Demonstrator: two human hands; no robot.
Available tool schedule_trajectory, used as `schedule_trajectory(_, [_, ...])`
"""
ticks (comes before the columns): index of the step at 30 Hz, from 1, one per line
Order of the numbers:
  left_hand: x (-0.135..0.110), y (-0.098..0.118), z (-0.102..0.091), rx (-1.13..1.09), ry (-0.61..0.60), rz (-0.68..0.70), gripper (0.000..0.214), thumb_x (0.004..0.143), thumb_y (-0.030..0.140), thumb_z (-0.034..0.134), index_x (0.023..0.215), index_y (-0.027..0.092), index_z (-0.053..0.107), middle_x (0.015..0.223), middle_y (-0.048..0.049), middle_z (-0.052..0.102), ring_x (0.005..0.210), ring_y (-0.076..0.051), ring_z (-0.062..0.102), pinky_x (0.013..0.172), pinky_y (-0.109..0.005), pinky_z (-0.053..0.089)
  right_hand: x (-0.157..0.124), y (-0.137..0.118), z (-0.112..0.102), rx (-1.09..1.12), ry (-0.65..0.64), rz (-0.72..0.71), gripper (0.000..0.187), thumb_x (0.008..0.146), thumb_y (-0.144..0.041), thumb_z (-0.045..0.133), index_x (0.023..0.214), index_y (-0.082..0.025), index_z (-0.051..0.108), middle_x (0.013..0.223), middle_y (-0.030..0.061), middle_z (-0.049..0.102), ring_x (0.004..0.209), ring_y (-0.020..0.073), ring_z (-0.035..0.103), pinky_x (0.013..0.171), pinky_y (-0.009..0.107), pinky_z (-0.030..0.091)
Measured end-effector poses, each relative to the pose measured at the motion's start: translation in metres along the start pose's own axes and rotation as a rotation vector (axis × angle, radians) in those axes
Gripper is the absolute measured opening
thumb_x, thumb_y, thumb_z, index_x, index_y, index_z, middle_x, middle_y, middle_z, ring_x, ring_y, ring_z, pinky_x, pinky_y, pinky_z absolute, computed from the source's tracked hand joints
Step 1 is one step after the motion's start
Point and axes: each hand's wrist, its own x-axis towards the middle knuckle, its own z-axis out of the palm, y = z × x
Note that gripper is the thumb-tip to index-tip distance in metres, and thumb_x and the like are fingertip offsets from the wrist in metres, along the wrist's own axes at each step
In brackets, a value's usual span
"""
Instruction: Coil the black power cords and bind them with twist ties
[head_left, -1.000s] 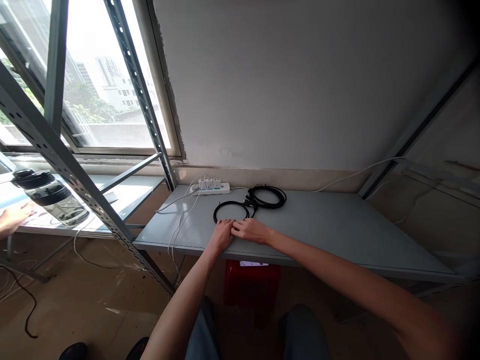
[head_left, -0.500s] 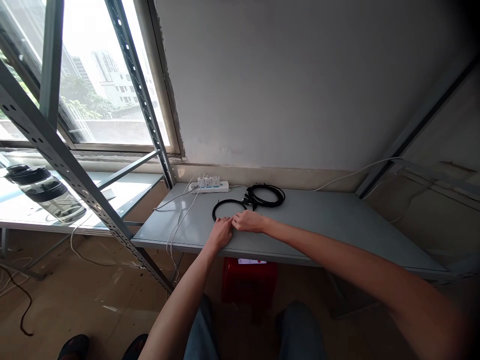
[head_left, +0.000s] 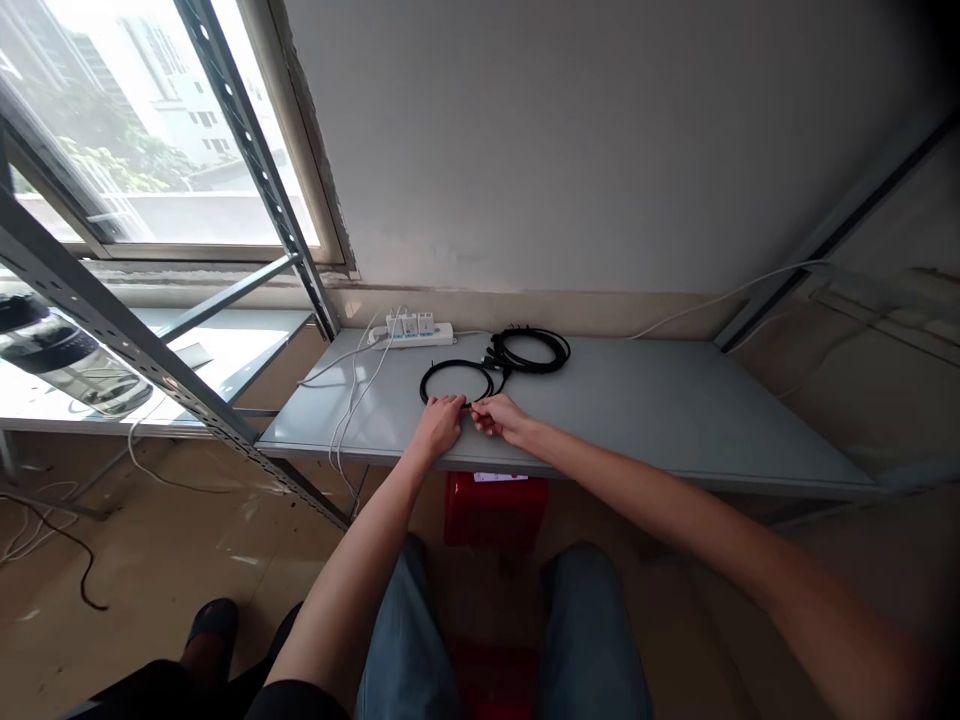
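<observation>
On the grey shelf [head_left: 637, 410] lies a coiled black cable [head_left: 442, 367], its loop resting flat. My left hand [head_left: 440, 424] is closed on the near side of that loop, close to the shelf's front edge. Just beside it, my right hand [head_left: 501, 417] pinches the same loop, with its fingertips bent inward. The small part between the two hands is too fine to make out. A second, thicker coil of black cable [head_left: 559, 352] sits behind and to the right, with connectors where the two coils meet.
A white power strip [head_left: 420, 338] with plugged-in adapters stands at the back left, its white cords hanging over the front edge. Below the shelf is a red stool [head_left: 495, 515]. A water bottle [head_left: 75, 365] is on the left table. Another person's foot [head_left: 214, 630] shows at lower left.
My right hand has turned and its fingers show more, a little apart from my left hand. The camera view has tilted down, so the shelf appears higher.
</observation>
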Motion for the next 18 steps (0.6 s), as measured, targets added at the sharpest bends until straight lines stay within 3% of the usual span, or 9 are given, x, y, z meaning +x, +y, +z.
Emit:
schedule_trajectory(2, [0.000,0.000,0.000,0.003,-0.002,0.002,0.019,0.100,0.016,0.042,0.100,0.021,0.061,0.104,-0.0107,0.073,0.107,-0.028,0.066,0.090,-0.039,0.039,0.002,0.004,0.003,0.144,-0.031,0.004,0.022,0.098,-0.018,0.054,0.076,-0.018,0.052,0.067,0.0022,0.065,0.051,0.0095,0.057,0.045,0.019,0.036])
schedule_trajectory(3, [0.000,0.000,-0.001,0.002,-0.004,0.004,0.020,0.100,0.015,0.042,0.100,0.021,0.061,0.104,-0.0109,0.073,0.107,-0.028,0.066,0.090,-0.039,0.039,0.002,0.005,0.003,0.110,-0.029,-0.019,0.021,0.099,-0.017,0.052,0.078,-0.017,0.053,0.068,0.0019,0.065,0.051,0.0091,0.057,0.046,0.019,0.036])
schedule_trajectory(5, [0.001,-0.001,0.000,-0.004,-0.008,0.006,0.019,0.101,0.018,0.042,0.099,0.021,0.061,0.105,-0.0119,0.073,0.108,-0.029,0.065,0.091,-0.040,0.039,0.001,0.007,-0.001,-0.145,0.005,-0.094,0.020,0.102,-0.016,0.048,0.083,-0.017,0.055,0.074,0.0032,0.068,0.054,0.0103,0.060,0.050,0.020,0.038])
schedule_trajectory(8, [0.003,-0.002,0.003,-0.022,-0.001,0.003,0.020,0.103,0.022,0.041,0.101,0.021,0.061,0.106,-0.0127,0.073,0.108,-0.030,0.064,0.092,-0.041,0.039,-0.004,0.005,-0.012,-0.765,0.156,-0.368,0.010,0.102,-0.018,0.051,0.103,-0.016,0.062,0.096,0.0098,0.073,0.081,0.0176,0.069,0.068,0.024,0.044])
schedule_trajectory(9, [0.003,-0.002,0.004,-0.028,0.003,0.003,0.020,0.103,0.022,0.041,0.103,0.021,0.061,0.106,-0.0130,0.073,0.109,-0.031,0.064,0.092,-0.041,0.039,-0.007,0.003,-0.015,-0.971,0.171,-0.452,0.015,0.101,-0.015,0.052,0.114,-0.016,0.060,0.105,0.0130,0.073,0.091,0.0211,0.069,0.071,0.025,0.044])
schedule_trajectory(11, [0.003,-0.003,0.006,-0.039,0.015,0.001,0.023,0.101,0.018,0.039,0.105,0.020,0.062,0.107,-0.0134,0.073,0.109,-0.031,0.064,0.093,-0.041,0.039,-0.010,-0.002,-0.019,-1.299,0.084,-0.596,0.034,0.096,-0.008,0.055,0.130,-0.014,0.054,0.119,0.0178,0.068,0.101,0.0250,0.068,0.073,0.027,0.044])
schedule_trajectory(14, [0.002,-0.004,0.007,-0.057,0.016,0.002,0.031,0.095,0.009,0.039,0.108,0.020,0.064,0.108,-0.0125,0.073,0.109,-0.031,0.064,0.093,-0.041,0.039,-0.013,-0.009,-0.018,-1.544,-0.019,-0.702,0.044,0.093,0.000,0.050,0.136,-0.012,0.052,0.124,0.0200,0.065,0.098,0.0243,0.068,0.071,0.028,0.043])
schedule_trajectory(18, [0.002,-0.005,0.006,-0.073,0.013,-0.002,0.035,0.089,0.006,0.041,0.110,0.020,0.065,0.107,-0.0116,0.073,0.107,-0.031,0.064,0.093,-0.041,0.040,-0.012,-0.018,-0.014,-1.614,-0.066,-0.797,0.034,0.095,0.001,0.042,0.122,-0.007,0.062,0.116,0.0217,0.066,0.095,0.0244,0.066,0.070,0.030,0.041])
